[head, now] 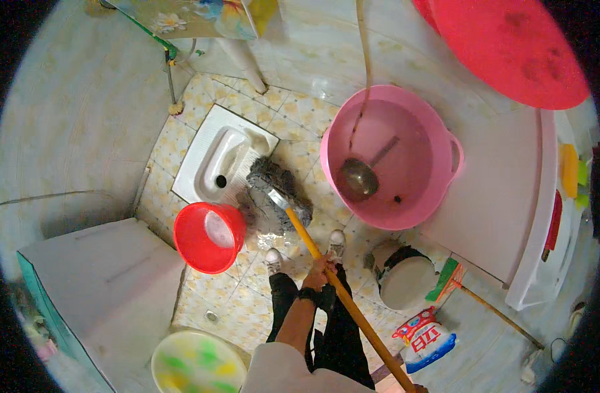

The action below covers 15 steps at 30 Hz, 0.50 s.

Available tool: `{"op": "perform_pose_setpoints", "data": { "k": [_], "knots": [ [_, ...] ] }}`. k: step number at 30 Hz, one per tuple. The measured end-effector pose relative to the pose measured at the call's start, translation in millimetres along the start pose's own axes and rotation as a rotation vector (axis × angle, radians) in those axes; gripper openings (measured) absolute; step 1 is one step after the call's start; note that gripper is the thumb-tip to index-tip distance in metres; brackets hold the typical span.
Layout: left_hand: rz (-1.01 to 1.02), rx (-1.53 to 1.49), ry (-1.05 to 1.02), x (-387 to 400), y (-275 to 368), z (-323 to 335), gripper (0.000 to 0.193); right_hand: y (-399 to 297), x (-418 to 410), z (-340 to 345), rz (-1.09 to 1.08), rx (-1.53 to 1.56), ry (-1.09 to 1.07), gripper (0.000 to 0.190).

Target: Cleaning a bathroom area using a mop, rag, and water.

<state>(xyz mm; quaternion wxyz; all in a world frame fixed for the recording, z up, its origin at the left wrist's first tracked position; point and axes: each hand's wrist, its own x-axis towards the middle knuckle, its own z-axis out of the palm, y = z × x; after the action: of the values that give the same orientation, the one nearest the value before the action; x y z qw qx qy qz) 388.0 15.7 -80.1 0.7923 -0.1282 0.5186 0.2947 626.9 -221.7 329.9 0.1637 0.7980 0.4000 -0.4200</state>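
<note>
My left hand, with a black band at the wrist, grips the lower part of a yellow mop handle. At the bottom edge, a small part of my right hand shows around the handle's upper end. The wet grey mop head lies spread on the tiled floor, its far end over the edge of a white squat toilet. Left of the mop stands a red bucket with some sudsy-looking liquid inside. Both my shoes are on the floor just behind the mop head.
A big pink tub of water holds a metal ladle, with a hose hanging into it. Right of my legs are a pale bucket, a broom and a detergent bag. A patterned basin sits lower left.
</note>
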Motion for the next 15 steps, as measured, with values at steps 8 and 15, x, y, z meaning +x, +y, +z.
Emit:
{"op": "perform_pose_setpoints", "data": {
  "k": [8,15],
  "knots": [
    [0.060,-0.137,-0.007,-133,25,53,0.018,65,-29,8,-0.111,-0.381,0.222,0.017],
    [0.001,-0.292,-0.138,-234,29,72,0.013,86,-10,-21,-0.331,-0.281,0.597,0.022]
  ]
}}
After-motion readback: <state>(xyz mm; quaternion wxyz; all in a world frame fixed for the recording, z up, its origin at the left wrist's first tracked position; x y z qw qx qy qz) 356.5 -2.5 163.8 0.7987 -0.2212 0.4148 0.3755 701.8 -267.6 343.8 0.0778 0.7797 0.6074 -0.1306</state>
